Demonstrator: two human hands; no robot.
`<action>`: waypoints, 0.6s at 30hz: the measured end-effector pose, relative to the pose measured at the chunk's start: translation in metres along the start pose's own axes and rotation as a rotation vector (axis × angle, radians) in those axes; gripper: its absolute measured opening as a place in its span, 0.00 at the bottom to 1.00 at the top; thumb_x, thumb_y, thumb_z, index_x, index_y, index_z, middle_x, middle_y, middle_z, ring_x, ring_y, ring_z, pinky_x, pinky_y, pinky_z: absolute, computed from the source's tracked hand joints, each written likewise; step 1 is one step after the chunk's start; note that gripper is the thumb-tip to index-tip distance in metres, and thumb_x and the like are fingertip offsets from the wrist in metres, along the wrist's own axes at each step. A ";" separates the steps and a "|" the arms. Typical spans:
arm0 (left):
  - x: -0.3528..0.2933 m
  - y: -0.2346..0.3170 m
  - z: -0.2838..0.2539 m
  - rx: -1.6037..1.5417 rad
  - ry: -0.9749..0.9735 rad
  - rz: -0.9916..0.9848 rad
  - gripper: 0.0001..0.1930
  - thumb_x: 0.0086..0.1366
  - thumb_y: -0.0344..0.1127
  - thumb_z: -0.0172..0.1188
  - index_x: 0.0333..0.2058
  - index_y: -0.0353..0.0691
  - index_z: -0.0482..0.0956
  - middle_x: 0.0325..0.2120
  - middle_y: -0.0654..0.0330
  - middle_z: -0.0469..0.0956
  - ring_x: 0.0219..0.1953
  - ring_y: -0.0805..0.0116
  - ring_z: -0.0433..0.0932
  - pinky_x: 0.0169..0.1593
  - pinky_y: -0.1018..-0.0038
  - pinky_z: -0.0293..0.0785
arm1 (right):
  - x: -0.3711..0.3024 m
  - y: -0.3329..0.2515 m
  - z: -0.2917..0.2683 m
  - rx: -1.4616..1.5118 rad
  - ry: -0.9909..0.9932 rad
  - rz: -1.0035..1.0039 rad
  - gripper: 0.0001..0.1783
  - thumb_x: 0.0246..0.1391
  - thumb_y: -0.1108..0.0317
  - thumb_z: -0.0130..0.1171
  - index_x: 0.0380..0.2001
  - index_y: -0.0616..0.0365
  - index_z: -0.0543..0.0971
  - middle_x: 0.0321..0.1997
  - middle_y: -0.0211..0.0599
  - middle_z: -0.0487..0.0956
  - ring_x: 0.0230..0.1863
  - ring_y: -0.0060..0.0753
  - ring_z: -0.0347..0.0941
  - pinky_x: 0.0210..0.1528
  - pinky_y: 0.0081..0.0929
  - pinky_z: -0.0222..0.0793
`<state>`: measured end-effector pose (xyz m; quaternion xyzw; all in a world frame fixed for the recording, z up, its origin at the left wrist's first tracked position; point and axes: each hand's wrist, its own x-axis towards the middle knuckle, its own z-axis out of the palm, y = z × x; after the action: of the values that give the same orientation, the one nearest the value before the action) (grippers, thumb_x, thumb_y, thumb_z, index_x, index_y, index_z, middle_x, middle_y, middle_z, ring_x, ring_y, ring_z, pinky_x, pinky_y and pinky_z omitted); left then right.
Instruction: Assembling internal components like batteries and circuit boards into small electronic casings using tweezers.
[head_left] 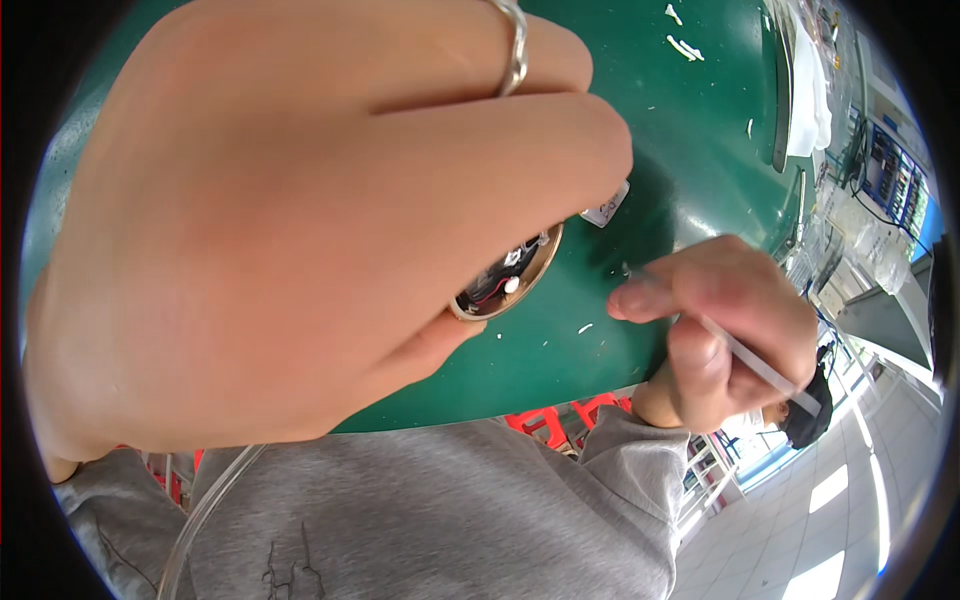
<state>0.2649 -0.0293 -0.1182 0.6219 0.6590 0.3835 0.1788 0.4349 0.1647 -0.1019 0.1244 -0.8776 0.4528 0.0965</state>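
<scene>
My left hand (270,220), with a silver ring, fills much of the view and is closed round a small round casing. The casing (548,262) has a gold-coloured rim, and inside show dark parts, a thin red wire and a white blob. My fingers hide most of it. Beside my left index finger a small pale printed piece (606,207) pokes out; whether it joins the casing I cannot tell. To the right, apart from the casing, my right hand (735,325) is closed on a thin whitish translucent stick (760,368), its tip pointing towards the casing.
Beneath lies a green table top (570,375) dotted with white scraps (685,48). At its right edge are white sheets (805,90) and clear plastic bags (885,255). Red stools (540,425) stand below the near edge. Another person's dark-haired head (812,400) shows behind my right hand.
</scene>
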 end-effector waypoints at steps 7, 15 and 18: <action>0.000 0.001 0.002 0.014 0.012 -0.002 0.25 0.36 0.37 0.73 0.37 0.38 0.82 0.28 0.59 0.70 0.26 0.62 0.67 0.31 0.66 0.58 | -0.003 0.004 -0.003 0.453 0.071 0.319 0.17 0.63 0.65 0.60 0.43 0.72 0.74 0.27 0.48 0.77 0.18 0.30 0.74 0.19 0.19 0.69; -0.006 0.000 0.000 -0.006 0.026 -0.023 0.24 0.36 0.37 0.75 0.36 0.38 0.82 0.28 0.59 0.71 0.26 0.63 0.66 0.31 0.67 0.59 | -0.003 0.001 0.022 0.320 0.110 0.209 0.13 0.62 0.68 0.63 0.39 0.70 0.76 0.29 0.48 0.80 0.23 0.32 0.77 0.25 0.23 0.73; -0.006 0.003 -0.002 0.010 0.019 -0.030 0.24 0.35 0.36 0.75 0.35 0.37 0.82 0.27 0.59 0.71 0.25 0.63 0.65 0.30 0.67 0.58 | 0.000 -0.009 0.023 0.341 0.137 0.356 0.10 0.62 0.71 0.61 0.39 0.70 0.76 0.28 0.48 0.80 0.25 0.33 0.79 0.28 0.25 0.76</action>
<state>0.2665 -0.0357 -0.1164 0.6091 0.6720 0.3831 0.1752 0.4366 0.1414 -0.1083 -0.0488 -0.7880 0.6115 0.0522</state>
